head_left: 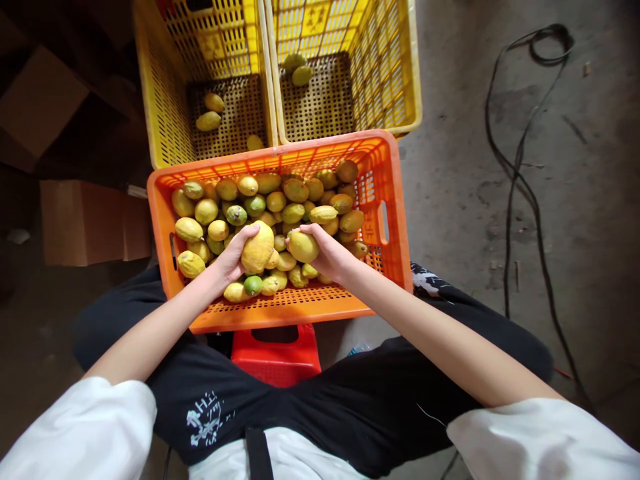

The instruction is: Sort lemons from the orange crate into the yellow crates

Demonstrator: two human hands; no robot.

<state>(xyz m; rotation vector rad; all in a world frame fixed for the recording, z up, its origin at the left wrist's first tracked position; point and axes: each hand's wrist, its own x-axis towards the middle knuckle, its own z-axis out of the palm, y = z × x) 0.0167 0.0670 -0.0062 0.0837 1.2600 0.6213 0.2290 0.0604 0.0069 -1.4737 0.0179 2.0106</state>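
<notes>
My left hand [234,259] is closed round a large, bumpy yellow lemon [258,248]. In my right hand [327,252] is a smaller, smoother yellow-green lemon [304,247], gripped between thumb and fingers. Both hands are side by side above an orange plastic crate [295,313], with the two fruits a short gap apart. Many yellow and greenish lemons lie loose in the crate beneath them. A bright green one [253,285] sits just below the lemon in my left hand.
Behind the orange crate stand two yellow crates; the left one [165,120] and the right one [385,100] each hold a few lemons. A red plastic stool [275,360] is between my legs. Cardboard boxes [90,223] stand at left, and a black cable [510,173] lies on the floor at right.
</notes>
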